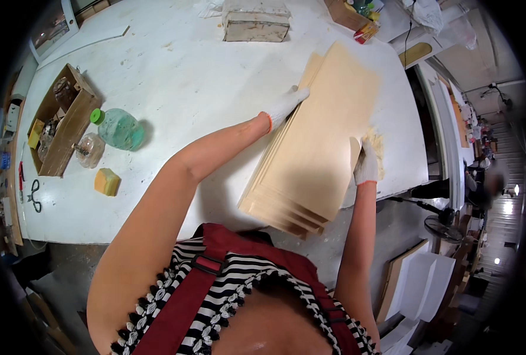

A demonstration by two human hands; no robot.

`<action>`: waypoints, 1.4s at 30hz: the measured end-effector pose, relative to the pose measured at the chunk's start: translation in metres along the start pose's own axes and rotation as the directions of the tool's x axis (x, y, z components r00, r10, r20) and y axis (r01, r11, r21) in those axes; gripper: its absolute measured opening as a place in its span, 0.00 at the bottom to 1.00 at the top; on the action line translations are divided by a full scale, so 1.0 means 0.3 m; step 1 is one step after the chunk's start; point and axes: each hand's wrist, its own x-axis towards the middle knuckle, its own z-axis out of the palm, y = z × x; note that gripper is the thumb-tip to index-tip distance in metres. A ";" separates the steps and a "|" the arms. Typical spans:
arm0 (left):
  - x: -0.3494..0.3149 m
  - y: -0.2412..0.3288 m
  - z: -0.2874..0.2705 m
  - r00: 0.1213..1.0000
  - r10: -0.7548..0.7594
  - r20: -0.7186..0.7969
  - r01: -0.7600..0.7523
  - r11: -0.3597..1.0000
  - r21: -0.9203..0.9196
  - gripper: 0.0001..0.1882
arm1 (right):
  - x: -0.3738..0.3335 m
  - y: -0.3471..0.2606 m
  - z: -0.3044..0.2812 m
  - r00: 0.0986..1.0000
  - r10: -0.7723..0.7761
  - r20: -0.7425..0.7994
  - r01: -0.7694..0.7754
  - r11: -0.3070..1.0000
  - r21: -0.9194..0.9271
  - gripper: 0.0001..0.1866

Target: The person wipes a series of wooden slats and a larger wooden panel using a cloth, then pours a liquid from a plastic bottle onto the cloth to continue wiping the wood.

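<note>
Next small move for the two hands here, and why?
Probably even up the near end of the stack of thin tan sheets, with the gloved left hand and gloved right hand guiding its long sides. Both hands are already at those sides, and the near edges look stepped rather than flush, jutting past the white table's edge.

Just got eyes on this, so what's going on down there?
A person is at a white table with a stack of thin, pale tan rectangular sheets. The left grip, in a white glove, holds the stack's left edge, thumb on top; the right grip, gloved likewise, is at the right edge, its exact hold unclear. The stack's near end, stepped in layers, reaches past the table's near edge. Off left stands a translucent, green-capped plastic bottle.
</note>
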 end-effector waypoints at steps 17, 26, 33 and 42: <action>0.285 -0.023 -0.006 0.999 0.048 -0.013 -0.050 0.990 -0.135 0.36 | 0.198 -0.157 0.253 0.993 -0.109 0.039 0.116 0.951 -0.286 0.24; 0.062 -0.071 -0.118 0.988 -0.135 0.076 0.128 0.988 0.088 0.30 | 0.013 -0.037 0.090 0.995 0.006 0.104 0.011 0.987 -0.162 0.24; -0.344 -0.184 -0.081 0.994 -0.081 0.070 0.087 0.992 -0.093 0.37 | -0.619 0.170 0.064 0.946 -0.212 0.244 0.292 0.884 -0.364 0.40; -0.474 -0.168 0.000 0.993 -0.095 0.076 0.096 0.995 -0.007 0.44 | -0.767 0.277 0.049 1.000 0.001 0.015 -0.004 0.985 0.170 0.48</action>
